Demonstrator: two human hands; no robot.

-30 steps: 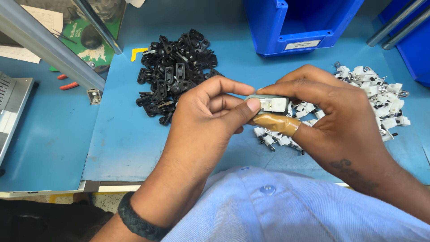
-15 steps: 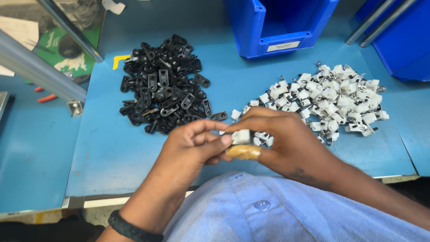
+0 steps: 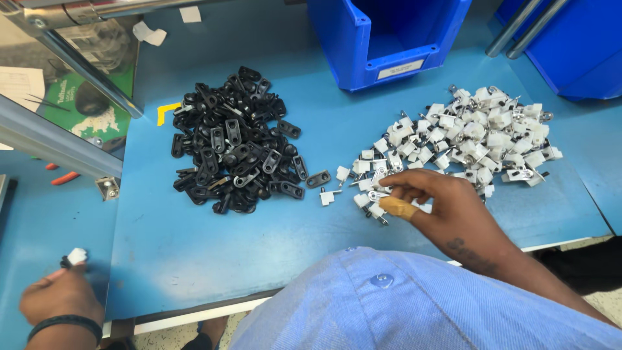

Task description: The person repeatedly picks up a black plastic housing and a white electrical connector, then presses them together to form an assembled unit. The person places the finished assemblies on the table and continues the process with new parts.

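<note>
A single head-worn camera supplies the only view; no second view overlaps with it. It looks steeply down from above the wearer's chest onto a blue work surface [image 3: 214,253], facing forward and away from the body. The blue shirt [image 3: 402,304] fills the lower edge, so the near table edge sits close under the lens. The far edge of the frame reaches a blue bin [image 3: 389,39] and a slanted metal rail [image 3: 84,65] at upper left. The range is close, about arm's reach.
</note>
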